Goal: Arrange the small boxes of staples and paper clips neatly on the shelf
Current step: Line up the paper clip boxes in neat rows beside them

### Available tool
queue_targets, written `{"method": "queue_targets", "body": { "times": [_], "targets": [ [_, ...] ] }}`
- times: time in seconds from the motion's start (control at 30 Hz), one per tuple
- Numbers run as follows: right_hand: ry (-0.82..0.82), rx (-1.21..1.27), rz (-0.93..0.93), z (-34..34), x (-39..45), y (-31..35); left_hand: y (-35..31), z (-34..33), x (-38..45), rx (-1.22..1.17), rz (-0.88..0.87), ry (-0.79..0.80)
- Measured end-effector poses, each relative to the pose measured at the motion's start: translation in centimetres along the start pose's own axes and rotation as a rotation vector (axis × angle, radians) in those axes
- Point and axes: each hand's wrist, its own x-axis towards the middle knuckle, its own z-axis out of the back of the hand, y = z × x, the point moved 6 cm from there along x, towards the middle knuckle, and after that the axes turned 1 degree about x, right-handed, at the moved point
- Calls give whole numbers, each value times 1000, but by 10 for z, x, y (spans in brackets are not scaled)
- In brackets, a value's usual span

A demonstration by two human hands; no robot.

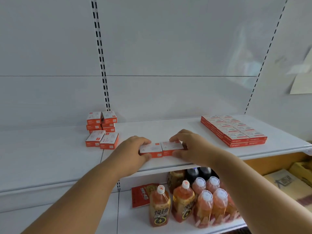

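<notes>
On the shelf (168,129), each hand (left (133,149), right (190,146)) grips an orange-and-white, seemingly identical box (151,149).

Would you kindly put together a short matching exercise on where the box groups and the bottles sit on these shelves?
Things:
1. pair of boxes
2. loose pile of boxes
3. flat block of boxes
4. bottles

Places:
A. lower shelf
B. upper shelf, right end
C. between the left hand and right hand
D. upper shelf, left, near the back panel

Pairs: 1-C, 2-D, 3-B, 4-A
</notes>
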Motion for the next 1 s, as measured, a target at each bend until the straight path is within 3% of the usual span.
{"method": "queue_targets", "body": {
  "times": [0.37,0.47,0.57,0.63,0.7,0.77,0.9,1.0],
  "targets": [
    [73,-39,-53,1,0,3,-5,3,-3,8,-7,15],
    [-17,-90,-84,14,5,9,-1,8,-7,-62,32,15],
    [-188,-99,-65,23,16,27,13,33,-10,-141,65,-134],
    [-207,-73,-12,12,30,51,33,61,-16,-107,96,-304],
    [-185,-14,36,-6,46,79,57,84,-24,28,175,-445],
    [-115,20,48,-26,63,106,79,93,-29,247,282,-490],
    [138,-32,-15,-63,91,141,112,86,-28,290,511,-377],
    [207,-109,-33,-78,103,150,121,82,-21,339,535,-306]
  ]
}}
